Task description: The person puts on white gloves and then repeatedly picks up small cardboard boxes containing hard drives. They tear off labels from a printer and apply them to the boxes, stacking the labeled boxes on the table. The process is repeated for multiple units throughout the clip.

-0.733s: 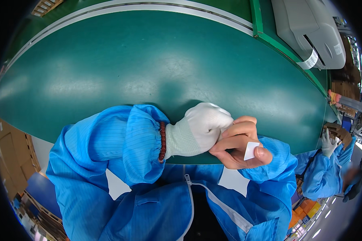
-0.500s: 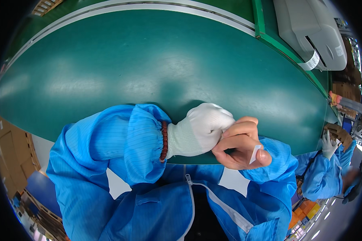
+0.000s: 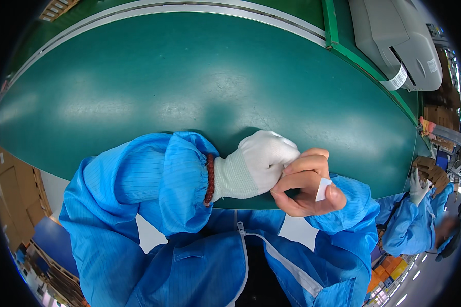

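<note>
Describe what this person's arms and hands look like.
Bright blue sleeves cover both arms, with fine dark stripes on the left. The left hand wears a white glove with a pale green knitted cuff; a reddish-brown beaded bracelet sits at that wrist. The right hand is ungloved.

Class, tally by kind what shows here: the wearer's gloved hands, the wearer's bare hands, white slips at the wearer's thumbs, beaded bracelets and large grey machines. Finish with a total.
Gloved hands: 1 (left)
Bare hands: 1 (right)
White slips: 1
Beaded bracelets: 1
Large grey machines: 1
Total: 5
</note>
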Available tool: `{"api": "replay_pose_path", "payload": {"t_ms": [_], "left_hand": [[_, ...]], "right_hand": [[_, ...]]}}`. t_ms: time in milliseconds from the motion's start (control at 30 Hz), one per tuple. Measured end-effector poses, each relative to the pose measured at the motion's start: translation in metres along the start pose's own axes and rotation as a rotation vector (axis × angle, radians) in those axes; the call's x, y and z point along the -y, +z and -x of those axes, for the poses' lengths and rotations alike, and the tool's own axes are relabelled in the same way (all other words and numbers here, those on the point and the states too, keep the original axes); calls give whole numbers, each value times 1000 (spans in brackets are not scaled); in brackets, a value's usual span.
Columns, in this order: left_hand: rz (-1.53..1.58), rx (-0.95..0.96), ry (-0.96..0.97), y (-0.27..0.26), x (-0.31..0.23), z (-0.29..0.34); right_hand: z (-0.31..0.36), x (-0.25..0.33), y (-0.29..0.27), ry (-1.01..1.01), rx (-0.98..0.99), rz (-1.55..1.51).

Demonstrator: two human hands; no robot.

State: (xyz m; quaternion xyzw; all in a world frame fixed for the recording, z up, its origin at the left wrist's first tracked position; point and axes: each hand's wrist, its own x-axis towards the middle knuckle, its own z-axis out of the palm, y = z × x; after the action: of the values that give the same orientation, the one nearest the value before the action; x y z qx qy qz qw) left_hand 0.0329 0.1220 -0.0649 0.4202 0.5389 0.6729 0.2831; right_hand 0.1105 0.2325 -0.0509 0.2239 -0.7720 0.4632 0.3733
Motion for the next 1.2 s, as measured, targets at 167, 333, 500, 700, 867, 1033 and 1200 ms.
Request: {"api": "replay_pose_path", "payload": {"t_ms": [167, 333, 500, 700, 867, 1033, 1200], "left_hand": [[445, 81, -290, -8, -4, -8], [961, 138, -602, -12, -4, -16], [901, 127, -465, -14, -4, -9], [369, 182, -44, -15, 6, -3], [646, 205, -301, -12, 12, 2], [625, 222, -299, -11, 14, 2], [657, 317, -300, -11, 14, 0]], "right_hand": [[-5, -1, -11, 61, 101, 1], [-7, -8, -19, 140, 182, -49], [-9, -6, -19, 124, 275, 106], [-10, -6, -19, 145, 296, 199], [-10, -6, -19, 163, 277, 157], [-9, -5, -19, 180, 291, 136], [-9, -3, -20, 192, 292, 120]]}}
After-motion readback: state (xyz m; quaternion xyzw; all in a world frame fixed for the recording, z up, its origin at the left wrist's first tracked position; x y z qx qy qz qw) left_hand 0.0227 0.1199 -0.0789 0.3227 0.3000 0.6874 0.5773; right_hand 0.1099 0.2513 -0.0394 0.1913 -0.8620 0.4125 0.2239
